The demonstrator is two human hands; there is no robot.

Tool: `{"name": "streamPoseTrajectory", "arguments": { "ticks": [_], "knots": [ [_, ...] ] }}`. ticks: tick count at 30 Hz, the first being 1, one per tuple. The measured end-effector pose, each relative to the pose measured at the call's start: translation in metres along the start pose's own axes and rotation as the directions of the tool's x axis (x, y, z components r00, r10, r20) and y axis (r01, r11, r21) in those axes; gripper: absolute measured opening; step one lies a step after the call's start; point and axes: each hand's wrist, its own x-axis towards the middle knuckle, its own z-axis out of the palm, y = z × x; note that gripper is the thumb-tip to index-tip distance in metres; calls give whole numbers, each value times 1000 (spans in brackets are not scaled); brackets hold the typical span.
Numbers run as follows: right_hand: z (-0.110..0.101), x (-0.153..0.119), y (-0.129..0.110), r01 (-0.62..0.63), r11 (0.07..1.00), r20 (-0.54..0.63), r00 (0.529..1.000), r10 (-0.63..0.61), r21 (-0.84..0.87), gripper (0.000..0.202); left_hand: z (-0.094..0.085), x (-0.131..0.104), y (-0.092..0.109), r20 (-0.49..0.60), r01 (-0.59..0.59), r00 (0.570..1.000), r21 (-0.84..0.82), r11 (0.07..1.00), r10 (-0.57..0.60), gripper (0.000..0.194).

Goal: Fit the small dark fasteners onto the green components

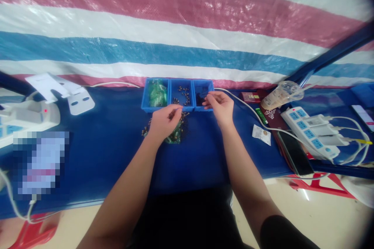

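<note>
Three joined blue bins stand at the back of the blue table: the left bin (143, 103) holds green plastic, the middle bin (181, 108) holds small metal parts, and the right bin (210, 84) holds dark pieces. My left hand (167, 121) is closed in a pinch in front of the left and middle bins, over a pile of small metal parts (175, 135); what it pinches is too small to name. Near the front edge of the right bin is my right hand (219, 106), its fingertips pinched together on something too small to make out.
On the right are a tilted drink cup (279, 95), a white packet (261, 135), a dark phone (295, 152) and a power strip (311, 132) with cables. To the left stand a white stand (82, 101), another power strip (32, 118) and a blurred-out phone (43, 163).
</note>
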Motion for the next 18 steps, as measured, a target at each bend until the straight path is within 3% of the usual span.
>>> {"name": "streamPoseTrajectory", "arguments": {
  "ticks": [6,8,9,11,14,18],
  "knots": [
    [-4,-2,-3,-10,999,64,998,13,-45,39,0,1,1,-8,-12,1000,-4,1000,12,23],
    [-7,-5,-8,-18,989,222,974,51,-148,34,0,1,0,-9,-6,1000,-7,1000,6,22],
    [-10,-6,-11,-7,971,341,936,90,-237,31,0,1,0,-9,-3,1000,-5,1000,3,22],
    [-14,-9,-16,107,883,499,853,155,-457,21,0,1,0,-8,0,1000,3,1000,0,22],
    [-19,-10,-18,315,685,548,823,147,-657,20,0,1,0,-12,4,1000,6,1000,-4,23],
    [-21,-8,-16,366,583,582,778,235,-725,35,-1,1,0,-6,11,1000,7,1000,-11,23]
  ]
}}
